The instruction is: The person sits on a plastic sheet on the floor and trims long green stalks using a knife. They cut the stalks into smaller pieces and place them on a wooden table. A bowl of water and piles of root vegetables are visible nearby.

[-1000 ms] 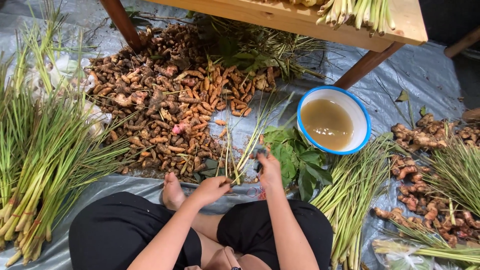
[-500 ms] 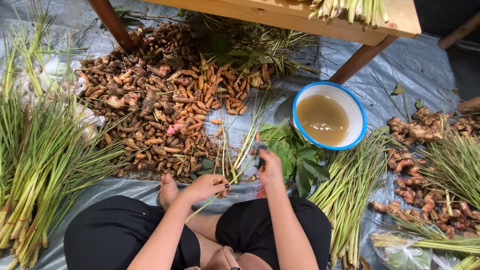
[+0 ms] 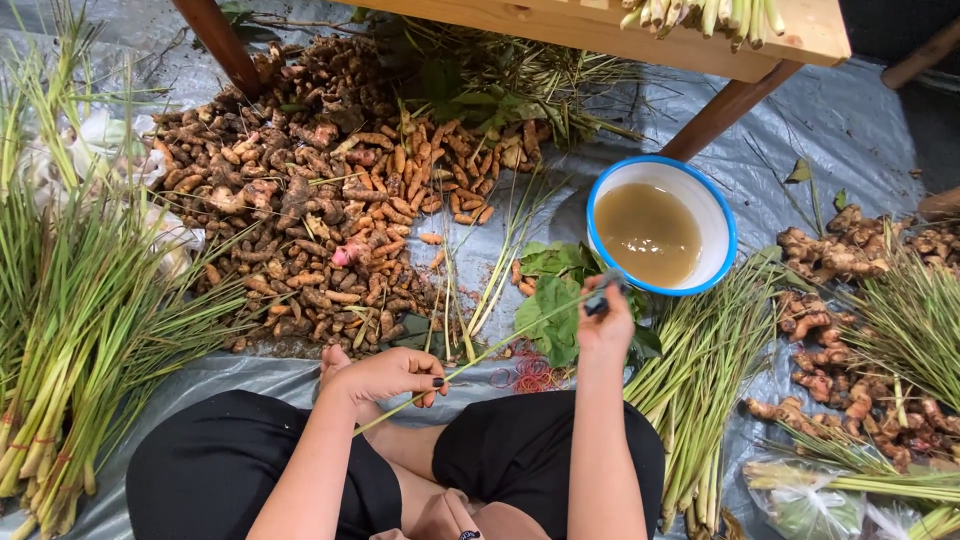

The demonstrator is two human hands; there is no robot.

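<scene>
I sit cross-legged on a grey plastic sheet. My left hand [image 3: 385, 375] pinches the lower part of a thin green lemongrass stalk [image 3: 500, 345] above my knee. The stalk runs up and to the right to my right hand [image 3: 605, 325], which grips a small dark tool [image 3: 597, 298], probably a knife, against the stalk's upper end. That hand sits just below the rim of a blue-edged white bowl [image 3: 722, 215] of cloudy brown liquid. Green leaves [image 3: 555, 290] lie under the stalk.
A big heap of turmeric roots [image 3: 320, 220] lies ahead. Lemongrass bundles [image 3: 70, 330] fill the left, a lemongrass pile [image 3: 690, 370] and ginger [image 3: 840, 300] the right. Red rubber bands [image 3: 530, 375] lie by my knee. Wooden table [image 3: 600, 25] with slanted legs [image 3: 725, 110] overhead.
My right hand has moved right and away from me, toward the bowl, with the tool. The stalk is now stretched out between both hands. My left hand stays near my knee.
</scene>
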